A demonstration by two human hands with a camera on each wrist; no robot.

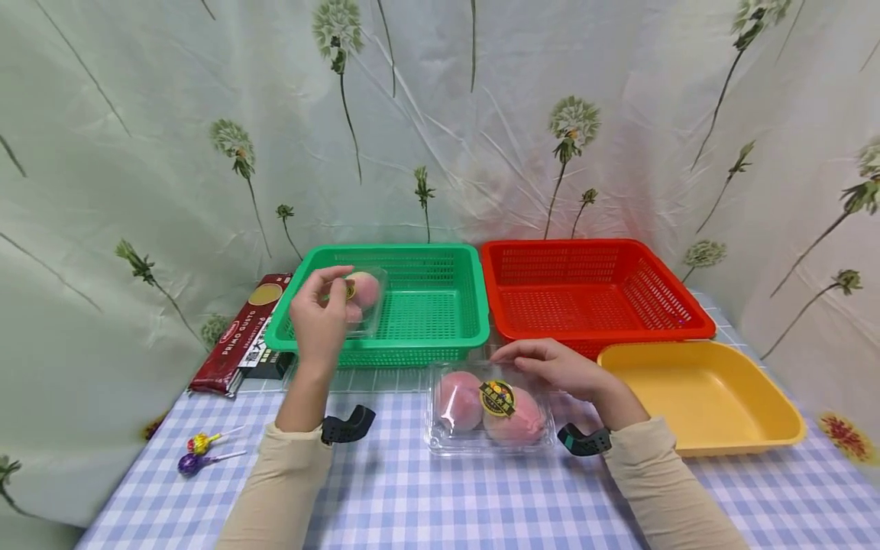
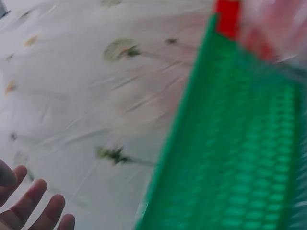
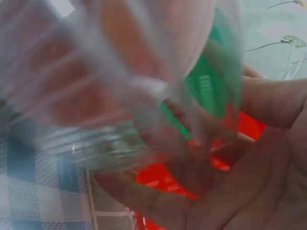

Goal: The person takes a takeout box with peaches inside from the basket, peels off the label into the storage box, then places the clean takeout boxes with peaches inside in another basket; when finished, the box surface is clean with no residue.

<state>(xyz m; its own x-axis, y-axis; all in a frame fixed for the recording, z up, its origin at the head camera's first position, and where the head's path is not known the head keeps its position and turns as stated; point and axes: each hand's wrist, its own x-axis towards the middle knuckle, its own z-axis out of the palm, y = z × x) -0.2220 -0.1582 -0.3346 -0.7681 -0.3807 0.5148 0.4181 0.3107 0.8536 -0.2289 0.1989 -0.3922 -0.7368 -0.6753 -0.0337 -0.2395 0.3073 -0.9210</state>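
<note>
Clear plastic is showing in both hands' work. The left hand [image 1: 319, 309] is pinching a small clamshell of peaches [image 1: 362, 299] over the left part of the green basket [image 1: 440, 305], thumb and fingers curled round its near edge (the left wrist view is showing only blurred fingertips [image 2: 33, 206] and green mesh). The right hand [image 1: 553, 367] is resting on a second clamshell of peaches [image 1: 490, 409], fingers bent over its far rim and gripping it; this pack is sitting on the checked bench [image 1: 440, 496] near the middle, just in front of the green basket. A red basket [image 1: 591, 286] is standing at the back edge beside the green one, a yellow tray [image 1: 701, 397] toward the right edge. A pasta packet [image 1: 237, 332] and two lollipops [image 1: 202, 452] are lying near the left edge.
</note>
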